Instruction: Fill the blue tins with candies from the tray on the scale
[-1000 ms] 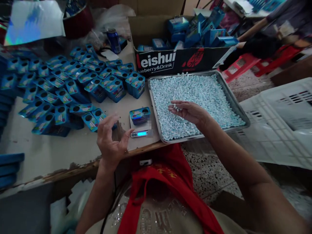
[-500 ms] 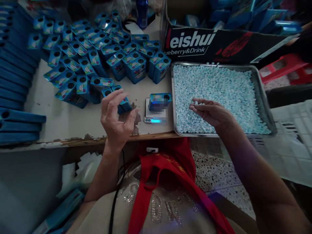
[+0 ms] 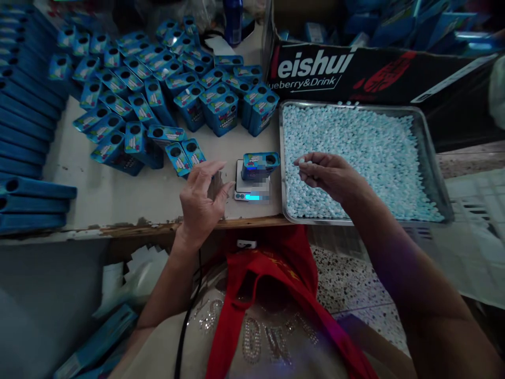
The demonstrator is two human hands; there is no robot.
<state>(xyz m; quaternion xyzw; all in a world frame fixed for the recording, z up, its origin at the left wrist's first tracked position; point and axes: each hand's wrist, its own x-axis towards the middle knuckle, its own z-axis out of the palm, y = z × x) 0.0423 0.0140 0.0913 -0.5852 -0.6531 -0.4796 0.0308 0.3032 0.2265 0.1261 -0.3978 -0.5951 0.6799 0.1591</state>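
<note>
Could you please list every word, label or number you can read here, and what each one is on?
"eishui": black carton; its red first letter is unclear.
"ueberry&Drink": same carton, start unclear.
"CARAMELO", seemingly: front of a blue box; the line below is too small.
Unreadable: the scale's lit display, blurred; red emblem on the carton; yellow marks on the apron; rhinestone letters on the shirt.

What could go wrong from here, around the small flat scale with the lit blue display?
1. The right hand pinches small pale pellets over the rectangular silver metal tray; some could slip loose.
2. The left hand is open close beside the scale; a bump might shift it.
3. The blue box with a round dark opening appears to overhang the scale toward the tray; contact might skew the reading.
</note>
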